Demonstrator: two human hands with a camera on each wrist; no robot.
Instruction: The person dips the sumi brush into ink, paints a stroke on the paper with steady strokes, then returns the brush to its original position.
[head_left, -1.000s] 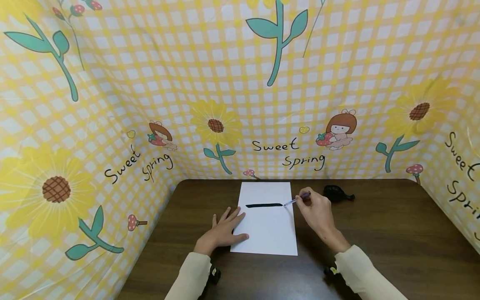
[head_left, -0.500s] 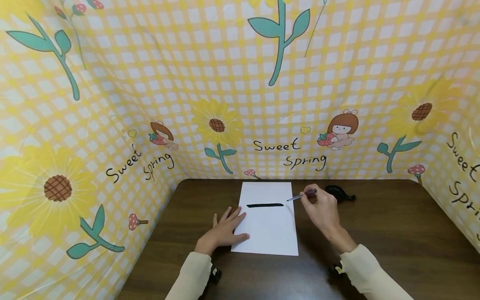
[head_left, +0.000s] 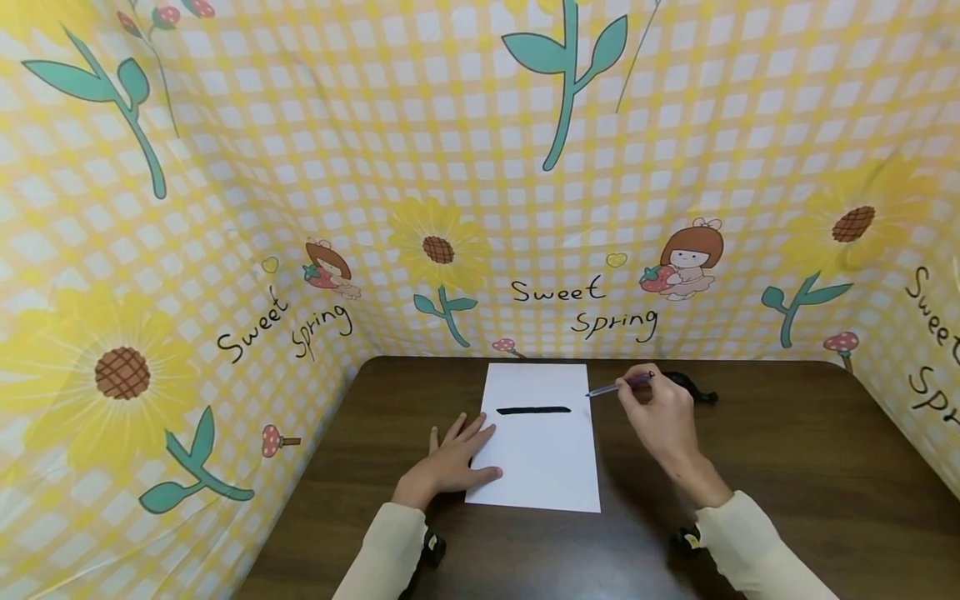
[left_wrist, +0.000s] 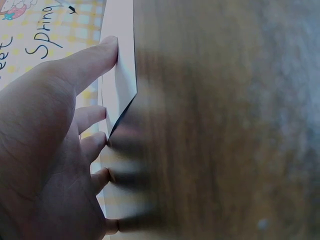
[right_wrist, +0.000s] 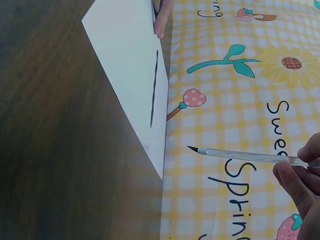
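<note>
A white sheet of paper (head_left: 540,467) lies on the table, with one thick black horizontal stroke (head_left: 534,410) across its upper half. My left hand (head_left: 448,463) rests with spread fingers on the paper's left edge, the thumb flat on the sheet. To the right of the sheet, my right hand (head_left: 663,417) pinches a slim paintbrush (right_wrist: 240,154) by its clear handle. The brush's pointed black tip faces left, raised near the paper's right edge in the head view. In the right wrist view the tip shows against the patterned cloth, apart from the sheet.
Behind the right hand lies a dark, rounded object with a narrow end (head_left: 703,393), partly hidden. The brown wooden table (head_left: 795,467) meets a yellow checked cloth (head_left: 480,167) hanging at the back and both sides.
My right hand has lifted the brush from the stroke's right end and moved it right, to the paper's edge. The left hand stays on the paper.
</note>
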